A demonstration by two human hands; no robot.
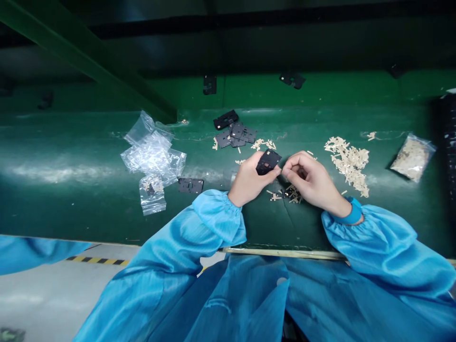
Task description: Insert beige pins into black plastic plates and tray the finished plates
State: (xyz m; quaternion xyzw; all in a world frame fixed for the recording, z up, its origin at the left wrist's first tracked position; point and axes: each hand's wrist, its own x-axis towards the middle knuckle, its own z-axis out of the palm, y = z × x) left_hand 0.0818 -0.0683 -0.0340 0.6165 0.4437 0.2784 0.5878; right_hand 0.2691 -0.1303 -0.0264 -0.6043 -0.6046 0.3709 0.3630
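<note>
A green bench (89, 209) is stretched across the whole view. Over its near edge, both forearms are brought forward in blue sleeves: the left sleeve (171, 247) is slanted inward to the right, and the right sleeve (388, 251) is slanted inward to the left. To the left of the hands, clear bags (153, 154) are heaped loosely.

The right hand (313, 183) is held with its back upward and the fingers bent toward the palm. The tips of its thumb and index finger are brought together close by the left thumb; whether something small is pinched there cannot be told. The left hand (247, 180) is placed opposite, with the wrist nearly straight, and a black plate (269, 159) is gripped by it between the thumb and the fingers. This plate is kept tilted above the bench, between the two hands.

To the right, a heap of beige strips (351, 164) is spread, and beyond it a filled bag (413, 159) is laid. Behind the held plate, more plates (242, 133) are piled. The right wrist is circled by a blue band (352, 212).
</note>
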